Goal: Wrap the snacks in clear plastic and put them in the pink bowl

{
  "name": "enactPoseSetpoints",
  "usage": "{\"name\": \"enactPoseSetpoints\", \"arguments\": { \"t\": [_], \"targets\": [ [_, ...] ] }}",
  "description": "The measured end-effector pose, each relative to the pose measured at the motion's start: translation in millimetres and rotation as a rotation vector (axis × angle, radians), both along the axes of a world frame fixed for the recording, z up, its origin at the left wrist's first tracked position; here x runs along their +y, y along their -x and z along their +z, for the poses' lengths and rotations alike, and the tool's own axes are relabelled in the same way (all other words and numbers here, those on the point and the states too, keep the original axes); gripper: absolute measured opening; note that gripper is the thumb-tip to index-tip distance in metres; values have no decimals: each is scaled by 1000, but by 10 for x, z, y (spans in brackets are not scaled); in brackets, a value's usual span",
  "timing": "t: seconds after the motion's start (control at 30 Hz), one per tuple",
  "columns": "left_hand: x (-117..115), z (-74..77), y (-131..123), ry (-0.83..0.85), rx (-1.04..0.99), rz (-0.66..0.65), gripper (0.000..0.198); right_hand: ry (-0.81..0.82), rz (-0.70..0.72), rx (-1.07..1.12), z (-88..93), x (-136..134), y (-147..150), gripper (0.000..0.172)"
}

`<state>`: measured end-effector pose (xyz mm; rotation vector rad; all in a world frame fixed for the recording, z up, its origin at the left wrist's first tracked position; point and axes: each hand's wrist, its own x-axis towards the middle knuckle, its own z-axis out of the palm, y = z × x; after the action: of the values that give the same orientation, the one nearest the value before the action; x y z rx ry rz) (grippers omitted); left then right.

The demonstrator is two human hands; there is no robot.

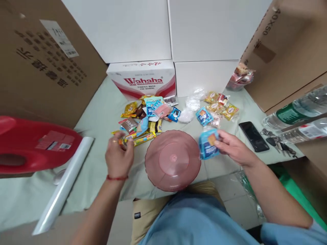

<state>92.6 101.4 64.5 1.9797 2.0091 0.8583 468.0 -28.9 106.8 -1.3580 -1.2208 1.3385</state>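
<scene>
In my right hand [236,149] is a blue snack packet [207,144] with a biscuit-like picture on it, pinched between thumb and fingers at the right rim of a pink scalloped plate [173,175]. My left hand [119,153], with a red cord at the wrist, is curled at the near left edge of a pile of wrapped snacks. Whatever its fingers may hold is hidden. Close to it lie a yellow stick-shaped packet [144,139], a brown packet [129,125] and a light blue packet [143,126]. Another blue snack packet [204,116] lies behind the plate.
A Wahaba-style white and red carton [145,81] stands at the back. Yellow wrapped snacks [230,111] and clear crumpled bags [192,102] lie right of the pile. Farther right are a phone [253,136], keys [277,143] and water bottles [293,112]. A red jug [38,146] and white roll [63,185] sit left.
</scene>
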Motion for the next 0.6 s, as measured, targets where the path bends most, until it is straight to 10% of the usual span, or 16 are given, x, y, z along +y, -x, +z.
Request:
{"name": "enactPoseSetpoints", "arguments": {
  "t": [0.13, 0.27, 0.43, 0.6],
  "targets": [
    [-682, -138, 44, 22, -192, -228, 33, -128, 553, -445, 4, 723, 613, 19],
    [-1091, -237, 32, -61, -219, -243, 24, -221, 775, -1013, -253, 1127, 1237, 10],
    [-1216, -169, 10, -264, -155, -219, 17, -293, 661, -1252, -443, 962, 1610, 29],
    [-1090, -374, 92, -256, -211, -121, 16, -400, 212, -1143, -196, 932, 1046, 30]
  ]
}}
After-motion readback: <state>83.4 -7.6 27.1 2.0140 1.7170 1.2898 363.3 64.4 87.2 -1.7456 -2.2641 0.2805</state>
